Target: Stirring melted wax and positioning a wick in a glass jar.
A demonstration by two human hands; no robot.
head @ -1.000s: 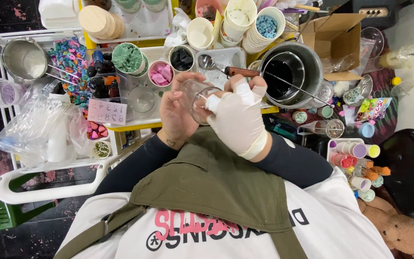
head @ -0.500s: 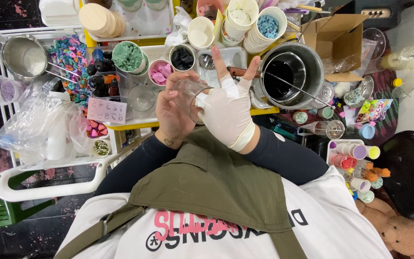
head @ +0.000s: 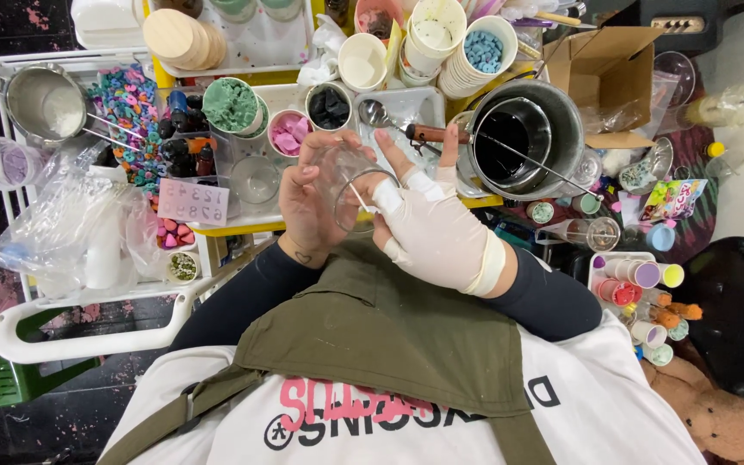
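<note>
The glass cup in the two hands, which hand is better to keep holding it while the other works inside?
Probably the left hand. It wraps around the side of the clear glass cup, gripping it. The right hand, in a white glove, has its fingers at the cup's open rim, so it seems freer to work inside.
</note>
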